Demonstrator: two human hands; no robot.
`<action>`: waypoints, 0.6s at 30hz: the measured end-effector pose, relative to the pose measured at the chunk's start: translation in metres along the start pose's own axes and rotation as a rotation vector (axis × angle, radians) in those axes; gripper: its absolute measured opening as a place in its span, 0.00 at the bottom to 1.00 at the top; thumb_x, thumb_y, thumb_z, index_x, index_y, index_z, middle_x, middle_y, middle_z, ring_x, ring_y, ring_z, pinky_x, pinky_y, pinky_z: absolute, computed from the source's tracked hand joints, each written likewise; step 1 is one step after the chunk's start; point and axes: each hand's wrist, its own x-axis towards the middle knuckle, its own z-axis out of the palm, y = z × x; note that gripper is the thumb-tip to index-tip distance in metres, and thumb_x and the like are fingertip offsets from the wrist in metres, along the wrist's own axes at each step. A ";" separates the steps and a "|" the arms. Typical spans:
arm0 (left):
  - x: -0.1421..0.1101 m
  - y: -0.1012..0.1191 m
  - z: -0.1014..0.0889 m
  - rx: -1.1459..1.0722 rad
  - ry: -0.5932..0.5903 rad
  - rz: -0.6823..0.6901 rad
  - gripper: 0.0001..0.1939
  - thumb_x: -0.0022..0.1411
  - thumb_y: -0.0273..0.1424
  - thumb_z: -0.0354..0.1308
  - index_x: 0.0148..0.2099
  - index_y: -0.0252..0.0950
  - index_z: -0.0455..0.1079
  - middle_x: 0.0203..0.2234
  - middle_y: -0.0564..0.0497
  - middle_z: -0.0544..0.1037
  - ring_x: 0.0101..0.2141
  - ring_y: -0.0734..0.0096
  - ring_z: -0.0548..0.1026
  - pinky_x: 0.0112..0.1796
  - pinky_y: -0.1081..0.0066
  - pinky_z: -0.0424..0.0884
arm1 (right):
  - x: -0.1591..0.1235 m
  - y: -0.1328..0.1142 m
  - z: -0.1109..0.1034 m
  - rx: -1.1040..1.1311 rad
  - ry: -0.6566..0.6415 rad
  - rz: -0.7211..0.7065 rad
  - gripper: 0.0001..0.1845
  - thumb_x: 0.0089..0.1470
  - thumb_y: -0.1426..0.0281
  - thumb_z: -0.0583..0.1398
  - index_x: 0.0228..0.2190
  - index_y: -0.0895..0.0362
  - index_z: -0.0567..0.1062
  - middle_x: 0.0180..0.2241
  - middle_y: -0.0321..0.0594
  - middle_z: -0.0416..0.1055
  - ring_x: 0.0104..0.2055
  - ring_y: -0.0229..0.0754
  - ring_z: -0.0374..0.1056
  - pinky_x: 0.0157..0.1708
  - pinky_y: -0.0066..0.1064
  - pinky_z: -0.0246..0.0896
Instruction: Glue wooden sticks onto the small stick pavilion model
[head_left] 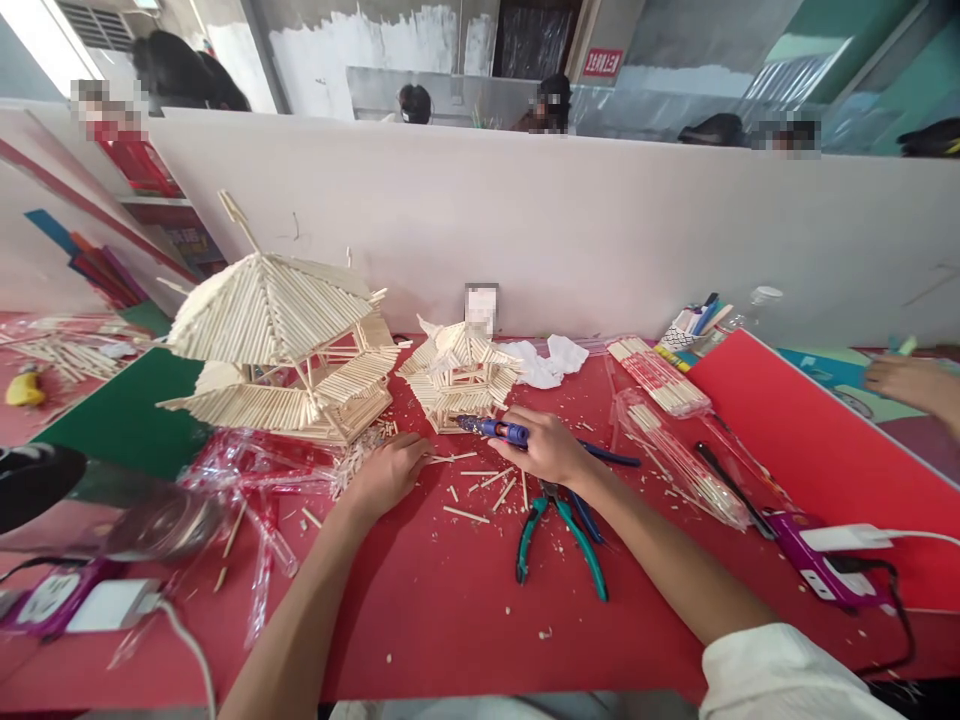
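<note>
here, right hand (546,447) grips blue tool (507,431), small stick pavilion (469,376) just beyond; left hand (391,470) nearby, grip unclear.

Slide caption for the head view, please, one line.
Right hand holding a blue tool at the small stick pavilion, left hand beside loose sticks, near the larger pavilion.

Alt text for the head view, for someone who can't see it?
A person's right hand holds a blue tool with its tip at a small stick pavilion, while the left hand is on the red table near loose sticks. A larger stick pavilion stands further left; green-handled pliers lie nearer.
</note>
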 end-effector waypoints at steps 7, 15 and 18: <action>0.000 0.003 -0.001 0.001 -0.035 -0.023 0.13 0.72 0.29 0.47 0.47 0.39 0.73 0.40 0.45 0.79 0.41 0.62 0.77 0.42 0.67 0.71 | -0.001 -0.004 0.011 -0.016 0.032 0.050 0.17 0.66 0.57 0.54 0.32 0.54 0.73 0.29 0.39 0.73 0.28 0.39 0.68 0.27 0.30 0.54; 0.000 0.003 0.001 0.021 -0.046 -0.017 0.12 0.73 0.29 0.47 0.48 0.39 0.73 0.41 0.46 0.79 0.42 0.61 0.78 0.42 0.67 0.71 | -0.002 -0.001 0.016 0.021 0.049 0.100 0.18 0.66 0.55 0.55 0.35 0.54 0.75 0.32 0.42 0.77 0.32 0.43 0.72 0.31 0.31 0.59; 0.000 0.003 0.001 0.022 -0.044 -0.012 0.12 0.73 0.30 0.48 0.48 0.39 0.73 0.41 0.46 0.79 0.42 0.61 0.78 0.42 0.67 0.71 | -0.002 0.000 0.018 0.033 0.046 0.111 0.18 0.66 0.55 0.55 0.35 0.54 0.75 0.32 0.42 0.77 0.32 0.44 0.73 0.31 0.31 0.59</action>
